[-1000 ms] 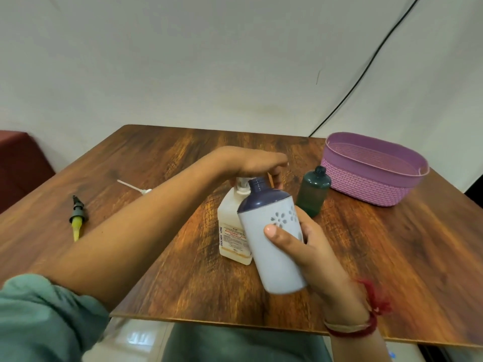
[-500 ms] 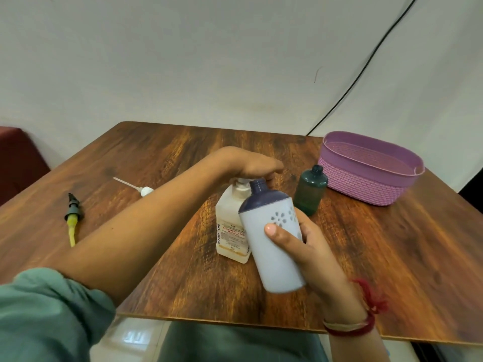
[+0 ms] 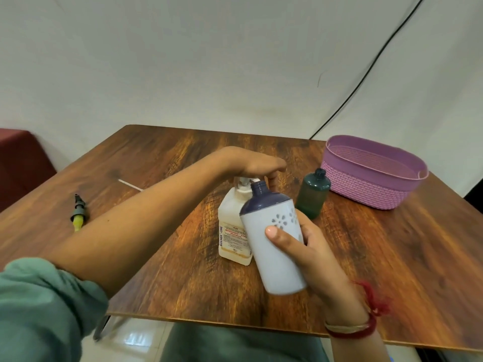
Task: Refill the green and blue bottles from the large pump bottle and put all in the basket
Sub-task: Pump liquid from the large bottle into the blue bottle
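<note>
Over the table [image 3: 379, 262] (well off its edges), right hand [image 3: 311, 248] grips the blue bottle [image 3: 274, 267]; left hand [image 3: 252, 163] presses the pump bottle [image 3: 231, 218].

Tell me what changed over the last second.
Nothing visibly moved. The left hand stays on top of the pump bottle, and the right hand keeps gripping the tilted blue bottle, neck by the spout. The green bottle and basket stay put.

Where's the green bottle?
In the head view, the green bottle stands upright on the table, right of centre, left of the purple basket and beyond the blue bottle the right hand holds.
</note>
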Action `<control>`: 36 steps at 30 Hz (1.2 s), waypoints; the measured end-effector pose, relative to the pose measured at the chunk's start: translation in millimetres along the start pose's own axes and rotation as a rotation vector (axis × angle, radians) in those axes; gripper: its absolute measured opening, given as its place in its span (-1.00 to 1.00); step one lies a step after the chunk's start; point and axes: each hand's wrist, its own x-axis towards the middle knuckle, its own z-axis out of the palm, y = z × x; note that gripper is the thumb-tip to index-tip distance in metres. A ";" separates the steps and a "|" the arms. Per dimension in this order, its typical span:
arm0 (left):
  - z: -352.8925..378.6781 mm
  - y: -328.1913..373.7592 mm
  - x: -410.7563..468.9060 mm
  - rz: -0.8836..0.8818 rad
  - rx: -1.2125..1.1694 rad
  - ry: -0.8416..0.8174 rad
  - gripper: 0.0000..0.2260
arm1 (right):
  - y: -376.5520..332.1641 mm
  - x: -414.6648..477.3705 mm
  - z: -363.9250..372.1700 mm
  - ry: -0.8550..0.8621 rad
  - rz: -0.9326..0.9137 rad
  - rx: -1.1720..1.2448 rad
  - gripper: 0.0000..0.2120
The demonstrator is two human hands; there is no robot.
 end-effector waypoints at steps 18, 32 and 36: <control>-1.6 -12.2 8.0 0.081 -0.132 0.041 -0.47 | 0.9 2.1 -3.4 -0.024 0.003 -0.024 -0.41; 0.0 -12.0 6.0 0.038 -0.084 -0.020 -0.47 | -1.3 2.5 -2.1 -0.016 -0.012 -0.003 -0.42; -4.0 -0.4 0.1 0.024 -0.002 -0.023 -0.50 | -2.0 2.8 -1.2 -0.006 -0.005 -0.018 -0.40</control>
